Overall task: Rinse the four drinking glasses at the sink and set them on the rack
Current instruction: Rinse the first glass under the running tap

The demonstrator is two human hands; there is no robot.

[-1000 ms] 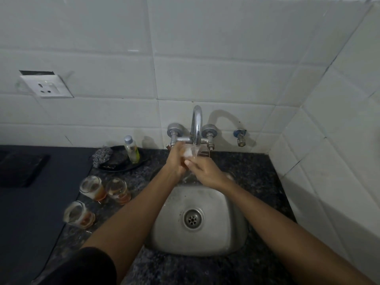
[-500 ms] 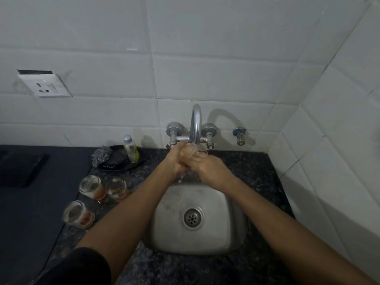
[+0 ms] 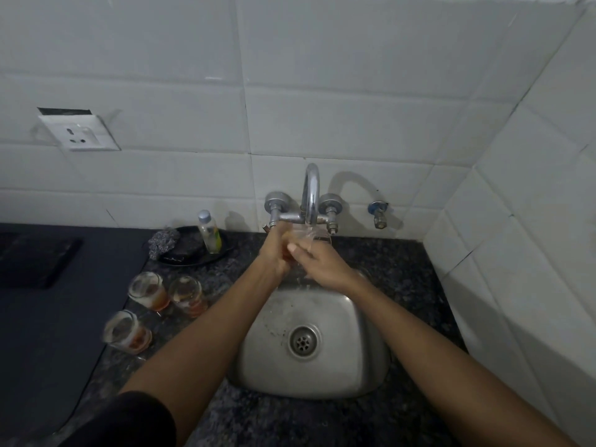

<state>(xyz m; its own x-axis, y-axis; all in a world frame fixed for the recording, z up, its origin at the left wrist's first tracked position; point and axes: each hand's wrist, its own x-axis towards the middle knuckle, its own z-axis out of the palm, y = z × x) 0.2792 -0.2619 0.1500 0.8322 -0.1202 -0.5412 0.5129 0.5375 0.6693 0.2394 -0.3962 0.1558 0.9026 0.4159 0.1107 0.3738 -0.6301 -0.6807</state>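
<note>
A: While both hands meet under the spout, what grips what?

B: Left hand curls round a clear drinking glass, tilted beneath the curved chrome faucet. Right hand lies over the glass from 5 o'clock, thumb against it; whether its fingers wrap the glass I cannot tell. Water blurs the rim.

A: Room around them?

B: Tight at 12 o'clock: faucet handles and the white tiled wall stand just behind. Below, at 6 o'clock, the rounded steel sink lies open, drain at its centre. A second tiled wall closes the 3 o'clock side, near the basin's edge.

A: And the other glasses?

B: Three glasses with orange residue stand on the speckled dark granite counter at 8 o'clock, two close together, one nearer the counter's front, just beside the edge of a smooth dark mat.

A: Further out?

B: At 10 o'clock, a black dish holds a steel scrubber and a small clear bottle.
</note>
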